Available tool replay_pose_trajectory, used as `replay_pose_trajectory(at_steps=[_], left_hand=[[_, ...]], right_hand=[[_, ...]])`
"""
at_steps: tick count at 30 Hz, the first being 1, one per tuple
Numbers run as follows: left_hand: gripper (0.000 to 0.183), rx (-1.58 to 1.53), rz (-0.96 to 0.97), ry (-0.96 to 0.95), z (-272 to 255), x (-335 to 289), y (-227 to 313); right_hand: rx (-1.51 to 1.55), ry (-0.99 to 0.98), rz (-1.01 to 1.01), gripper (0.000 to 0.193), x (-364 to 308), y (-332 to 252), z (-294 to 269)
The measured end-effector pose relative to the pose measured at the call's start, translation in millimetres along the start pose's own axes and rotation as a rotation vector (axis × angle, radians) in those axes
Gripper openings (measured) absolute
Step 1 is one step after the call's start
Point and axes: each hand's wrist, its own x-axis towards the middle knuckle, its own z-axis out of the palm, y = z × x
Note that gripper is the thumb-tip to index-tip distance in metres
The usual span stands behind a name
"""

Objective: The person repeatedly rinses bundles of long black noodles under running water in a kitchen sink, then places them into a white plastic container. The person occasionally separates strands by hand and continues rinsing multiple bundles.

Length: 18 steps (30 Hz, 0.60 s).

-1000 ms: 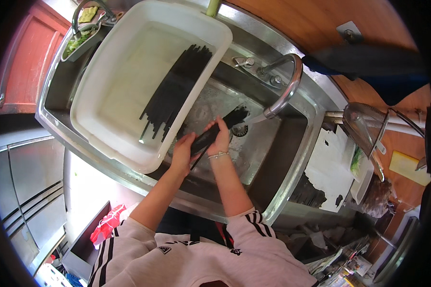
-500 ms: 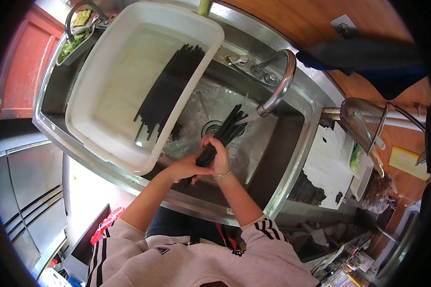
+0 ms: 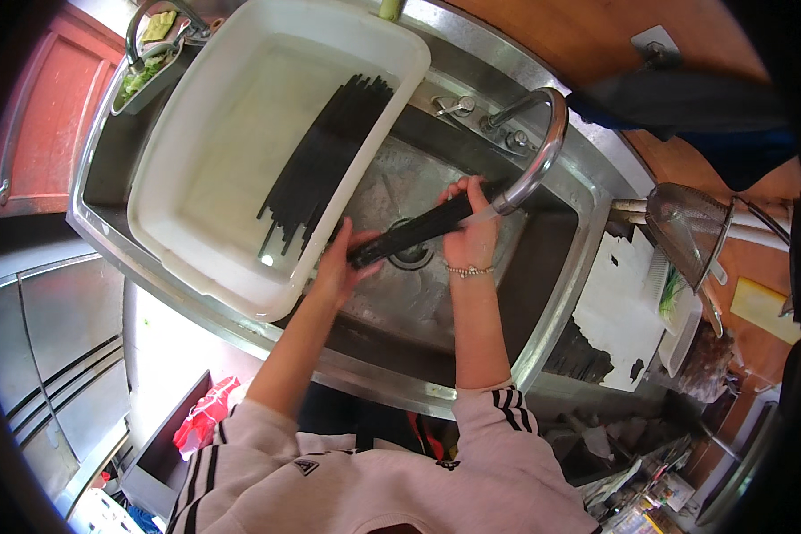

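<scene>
A bundle of black chopsticks [image 3: 416, 229] lies slantwise between my two hands over the right sink basin [image 3: 387, 307]. My left hand [image 3: 338, 263] is closed around its lower left end. Round the upper right end, just under the tap's spout, is my right hand [image 3: 475, 226], also closed. Water runs from the curved steel tap [image 3: 554, 142] onto that end. More black chopsticks [image 3: 327, 160] lie side by side in cloudy water in the large white tub [image 3: 142, 191] to the left, along its right wall.
Beneath the bundle is the round drain [image 3: 411, 258]. Right of the sink lie a worn white board [image 3: 618, 307] and a wire strainer [image 3: 685, 222]. A small container of greens [image 3: 142, 82] stands by another tap at the upper left. Dark cloth [image 3: 685, 107] hangs at the upper right.
My hands have moved apart, the left toward the tub, the right up to the spout. The chopstick bundle has swung flatter and now spans between them.
</scene>
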Motion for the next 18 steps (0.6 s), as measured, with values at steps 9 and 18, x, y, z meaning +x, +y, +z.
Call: replay_pose_trajectory(at_steps=[9, 18], left_hand=[[0.045, 0.816, 0.564, 0.194, 63, 54, -19], [0.060, 0.725, 0.518, -0.037, 100, 17, -13]], right_hand=[[-0.249, 0.040, 0.085, 0.021, -28, 37, -21], [-0.152, -0.297, 0.079, 0.062, -67, 35, -39]])
